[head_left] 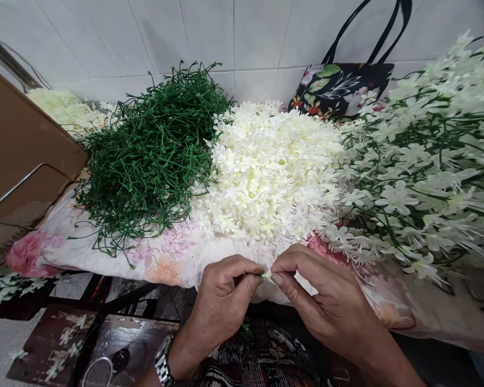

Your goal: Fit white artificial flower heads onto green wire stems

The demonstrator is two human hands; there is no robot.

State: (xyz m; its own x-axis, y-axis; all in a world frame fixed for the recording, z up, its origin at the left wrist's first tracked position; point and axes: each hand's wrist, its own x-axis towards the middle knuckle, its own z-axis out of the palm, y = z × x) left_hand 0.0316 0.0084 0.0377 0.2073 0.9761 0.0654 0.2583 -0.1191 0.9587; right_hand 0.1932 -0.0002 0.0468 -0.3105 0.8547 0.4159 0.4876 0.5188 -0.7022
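At the front edge of the cloth my left hand (225,293) and my right hand (325,295) meet, thumb and forefinger pinched on each. Between the fingertips shows a small white artificial flower (268,274), gripped by the right hand. A bit of green plastic stem pokes from the left pinch and touches the flower's base; most of it is hidden by the fingers. Just beyond my hands lies a heap of loose white flower heads (266,172). A tangled pile of green stems (153,156) is to its left.
Flowers on stems (423,177) are massed at the right. A black floral bag (342,88) leans on the tiled wall (210,32). At the left stands a cardboard box (24,129). Floral cloth (116,258) covers the work surface; a brown stool (133,338) is below.
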